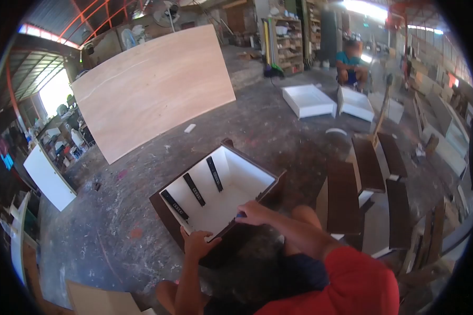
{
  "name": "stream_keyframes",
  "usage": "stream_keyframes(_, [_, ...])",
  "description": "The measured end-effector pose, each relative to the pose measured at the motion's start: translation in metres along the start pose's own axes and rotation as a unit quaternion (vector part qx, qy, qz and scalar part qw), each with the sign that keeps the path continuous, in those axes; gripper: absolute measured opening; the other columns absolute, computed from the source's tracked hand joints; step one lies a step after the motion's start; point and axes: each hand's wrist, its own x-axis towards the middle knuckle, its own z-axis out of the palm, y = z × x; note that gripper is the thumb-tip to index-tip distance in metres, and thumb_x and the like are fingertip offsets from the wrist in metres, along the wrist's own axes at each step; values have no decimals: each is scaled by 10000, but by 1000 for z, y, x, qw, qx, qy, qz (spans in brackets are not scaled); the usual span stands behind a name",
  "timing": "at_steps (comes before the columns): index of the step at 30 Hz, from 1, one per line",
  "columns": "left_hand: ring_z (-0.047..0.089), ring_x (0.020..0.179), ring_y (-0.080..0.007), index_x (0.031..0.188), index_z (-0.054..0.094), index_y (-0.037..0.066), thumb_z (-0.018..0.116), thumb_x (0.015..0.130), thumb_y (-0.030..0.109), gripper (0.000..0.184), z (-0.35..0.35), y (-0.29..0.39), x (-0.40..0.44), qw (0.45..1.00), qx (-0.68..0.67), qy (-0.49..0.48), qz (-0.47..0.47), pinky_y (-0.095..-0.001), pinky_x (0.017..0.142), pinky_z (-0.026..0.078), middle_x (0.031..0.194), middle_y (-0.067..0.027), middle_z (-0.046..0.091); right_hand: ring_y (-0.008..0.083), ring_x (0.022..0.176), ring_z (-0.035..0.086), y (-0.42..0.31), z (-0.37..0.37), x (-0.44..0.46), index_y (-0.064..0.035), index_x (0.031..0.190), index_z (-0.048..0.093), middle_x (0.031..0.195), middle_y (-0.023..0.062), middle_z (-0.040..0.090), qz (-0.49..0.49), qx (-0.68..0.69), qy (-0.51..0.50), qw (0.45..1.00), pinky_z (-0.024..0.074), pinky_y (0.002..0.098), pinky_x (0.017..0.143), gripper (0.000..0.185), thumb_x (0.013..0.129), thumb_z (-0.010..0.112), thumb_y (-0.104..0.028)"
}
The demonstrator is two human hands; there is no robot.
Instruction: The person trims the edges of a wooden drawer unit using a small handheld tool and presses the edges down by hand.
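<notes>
A dark brown cabinet (165,197) with a white inside lies on the floor in front of me, its open side facing up. Three black drawer runners (194,189) are fixed along its left inner wall. My left hand (196,243) rests at the cabinet's near edge, thumb and fingers apart. At the near right edge, my right hand (255,213) is closed on a small blue-handled tool (240,214); its kind is mostly hidden by the fingers.
Brown-fronted drawers (343,197) stand to my right. White drawer boxes (309,101) lie farther off, near a seated person (350,65). A large plywood sheet (155,89) leans behind the cabinet. A white panel (49,177) is at left, a cardboard-coloured board (102,300) at lower left.
</notes>
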Motion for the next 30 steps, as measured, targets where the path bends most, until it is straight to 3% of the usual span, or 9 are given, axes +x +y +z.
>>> stream_keyframes(3, [730, 1204, -290, 1168, 850, 130, 711, 923, 746, 678, 13, -8, 1, 998, -8, 47, 32, -680, 1325, -13, 1170, -96, 816, 421, 910, 755, -2, 9, -3, -38, 1044, 756, 947, 212, 782, 19, 7, 1, 1000, 591, 519, 853, 415, 964, 788, -444])
stream_keyframes(15, [724, 1225, -257, 1169, 838, 144, 770, 930, 652, 566, 13, 7, 6, 999, 23, 23, 12, -661, 1339, 12, 1183, -43, 818, 406, 1001, 763, -7, -16, -9, -73, 1095, 751, 1037, 185, 798, 65, 69, -4, 995, 591, 523, 892, 394, 964, 788, -443])
stream_keyframes(19, [726, 1223, -253, 1164, 839, 148, 775, 930, 641, 549, 7, 16, 4, 999, 43, -2, -18, -657, 1342, 15, 1181, -47, 819, 417, 959, 754, -3, -25, -11, -71, 1110, 725, 1003, 181, 783, 69, 75, 9, 995, 589, 528, 848, 411, 975, 776, -455])
stream_keyframes(23, [724, 1232, -259, 1160, 839, 148, 776, 930, 640, 548, 13, 9, 6, 999, 40, 4, -16, -640, 1348, 24, 1181, -45, 820, 393, 1029, 760, 8, -38, -18, -130, 1103, 764, 1052, 147, 798, 135, 54, 20, 989, 595, 531, 874, 366, 944, 786, -459])
stream_keyframes(30, [722, 1215, -253, 1179, 824, 158, 754, 936, 670, 572, 10, 11, 5, 999, 40, 10, 1, -649, 1344, 46, 1163, -26, 809, 379, 963, 769, 81, -76, -36, -131, 1047, 761, 1010, 153, 792, 185, -35, 163, 969, 610, 507, 849, 321, 907, 815, -415])
